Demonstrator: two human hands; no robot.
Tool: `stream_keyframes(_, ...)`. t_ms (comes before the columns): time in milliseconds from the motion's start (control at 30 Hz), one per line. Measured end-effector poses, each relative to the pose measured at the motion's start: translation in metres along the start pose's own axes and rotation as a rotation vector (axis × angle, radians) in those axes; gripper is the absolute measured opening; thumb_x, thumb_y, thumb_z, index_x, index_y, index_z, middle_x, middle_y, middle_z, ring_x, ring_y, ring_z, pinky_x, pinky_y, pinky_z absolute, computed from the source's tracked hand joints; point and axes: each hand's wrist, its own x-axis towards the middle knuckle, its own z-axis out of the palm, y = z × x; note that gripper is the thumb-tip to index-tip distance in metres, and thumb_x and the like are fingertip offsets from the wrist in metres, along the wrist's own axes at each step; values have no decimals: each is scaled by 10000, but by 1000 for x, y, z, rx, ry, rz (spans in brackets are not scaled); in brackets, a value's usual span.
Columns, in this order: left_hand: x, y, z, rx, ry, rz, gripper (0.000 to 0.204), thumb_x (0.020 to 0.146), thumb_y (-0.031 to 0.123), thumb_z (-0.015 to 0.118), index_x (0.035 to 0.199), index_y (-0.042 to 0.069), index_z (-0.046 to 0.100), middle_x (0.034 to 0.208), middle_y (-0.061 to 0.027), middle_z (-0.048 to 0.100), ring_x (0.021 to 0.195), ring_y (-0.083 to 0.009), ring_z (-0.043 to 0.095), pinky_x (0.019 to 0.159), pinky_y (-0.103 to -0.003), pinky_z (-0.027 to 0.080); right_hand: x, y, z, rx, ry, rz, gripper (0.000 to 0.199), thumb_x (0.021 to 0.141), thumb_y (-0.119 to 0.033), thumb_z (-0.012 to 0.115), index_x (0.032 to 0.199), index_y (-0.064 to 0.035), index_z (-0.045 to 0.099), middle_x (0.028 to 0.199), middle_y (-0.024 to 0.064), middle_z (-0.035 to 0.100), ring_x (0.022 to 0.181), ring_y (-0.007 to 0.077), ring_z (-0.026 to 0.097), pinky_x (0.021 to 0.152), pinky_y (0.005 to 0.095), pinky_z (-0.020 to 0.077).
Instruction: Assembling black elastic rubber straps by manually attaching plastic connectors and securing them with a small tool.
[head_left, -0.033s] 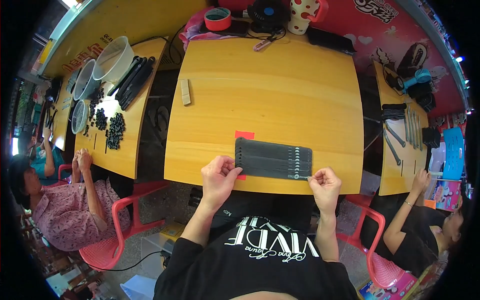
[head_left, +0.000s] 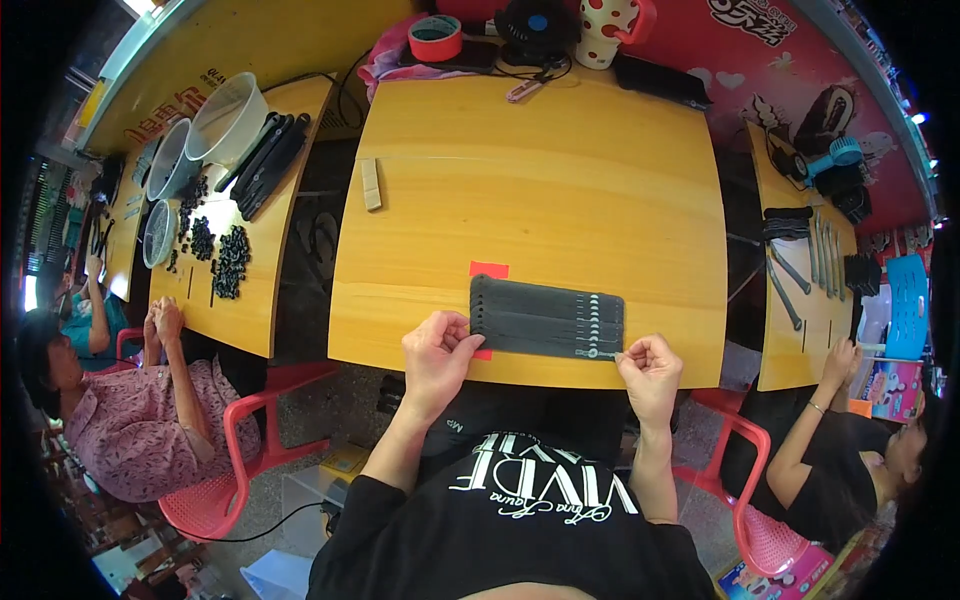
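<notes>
Several flat dark grey strips (head_left: 530,318) lie side by side, overlapping, near the front edge of my table. Their left ends are rounded and each has a small hole; white marks run down their right ends. At the lower left corner, my left hand (head_left: 436,358) pinches the end of the nearest strip between thumb and fingers. My right hand (head_left: 652,376) is closed in a pinch at that strip's right end. Red tape (head_left: 490,270) shows on the tabletop above the strips' left end, and another bit shows below, by my left fingers.
A small tan block (head_left: 371,185) lies on the left of the table (head_left: 540,180). Along the back are a tape roll (head_left: 435,38), a black fan (head_left: 537,30) and a spotted mug (head_left: 604,30). Co-workers sit at side tables; the left one bears clear tubs (head_left: 228,118) and small black parts (head_left: 231,262).
</notes>
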Motion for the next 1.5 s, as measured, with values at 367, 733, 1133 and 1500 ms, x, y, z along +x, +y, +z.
stream_keyframes(367, 7, 11, -6, 90, -4, 3, 324, 664, -55, 784, 928, -30, 597, 789, -86, 579, 576, -102, 543, 552, -250, 468, 1, 2, -2, 1, -12, -29, 187, 762, 78, 680, 738, -30, 528, 672, -40, 518, 579, 13, 474, 517, 184, 385)
stream_keyframes(733, -1, 12, -16, 103, 38, 218, 137, 832, -65, 624, 967, -46, 615, 869, -100, 613, 635, -139, 612, 574, -257, 502, 3, 4, -21, 176, -39, 45, 171, 785, 67, 681, 760, -22, 537, 682, -44, 511, 600, 16, 479, 532, 181, 386)
stream_keyframes(1133, 30, 35, 39, 945, -405, 549, 741, 899, 515, 548, 1487, 128, 319, 1587, -187, 117, 1443, -436, 124, 1086, -594, 180, 31, -14, 37, -1050, 323, -616, 387, 807, -44, 585, 1193, -74, 589, 1180, 170, 542, 1083, 354, 513, 842, 469, 443)
stream_keyframes(1500, 11, 52, 45, 932, -332, 588, 843, 863, 542, 586, 1492, 71, 283, 1586, -179, 141, 1456, -415, 108, 1093, -601, 169, 43, 1, 10, -614, 131, -562, 294, 896, -185, 621, 1159, -56, 627, 1299, 168, 531, 1173, 371, 481, 959, 472, 399)
